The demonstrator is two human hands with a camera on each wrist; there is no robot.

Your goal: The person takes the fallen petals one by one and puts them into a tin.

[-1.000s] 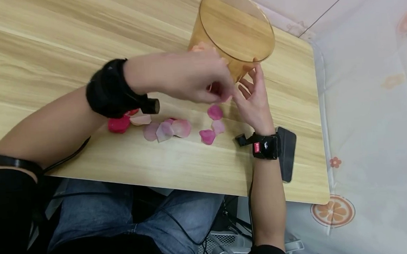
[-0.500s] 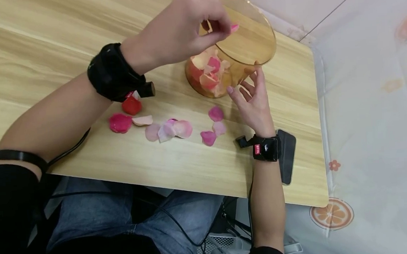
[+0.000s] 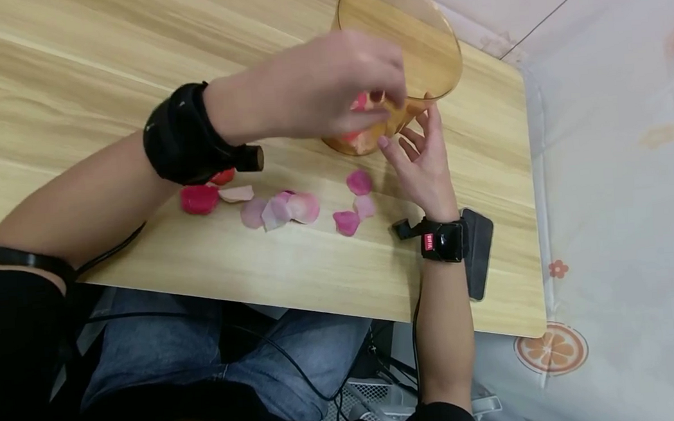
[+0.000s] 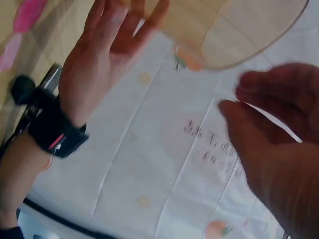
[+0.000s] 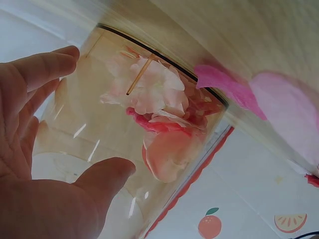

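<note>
An amber glass jar [image 3: 414,51] stands at the table's far right, with pink, red and cream petals [image 5: 159,114] heaped in its bottom. My right hand [image 3: 420,147] lies against its near side, fingers spread and straight, thumb and fingers flanking the glass [image 5: 149,124] in the right wrist view. My left hand [image 3: 382,98], blurred, hovers in front of the jar with loosely curled fingers; the left wrist view shows nothing between its fingers [image 4: 259,82] and thumb. Loose petals [image 3: 281,209] lie on the wood near me, a red one [image 3: 199,198] furthest left.
A dark flat phone-like object [image 3: 479,253] lies by the right wrist near the table's [image 3: 295,284] front edge. White cloth with orange-slice prints [image 3: 604,220] hangs right of the table. Two pink petals [image 3: 360,182] lie just below the jar.
The left hand rose to the jar's mouth pinching a pink petal, then dropped back in front of the jar without it. The right hand stayed against the jar.
</note>
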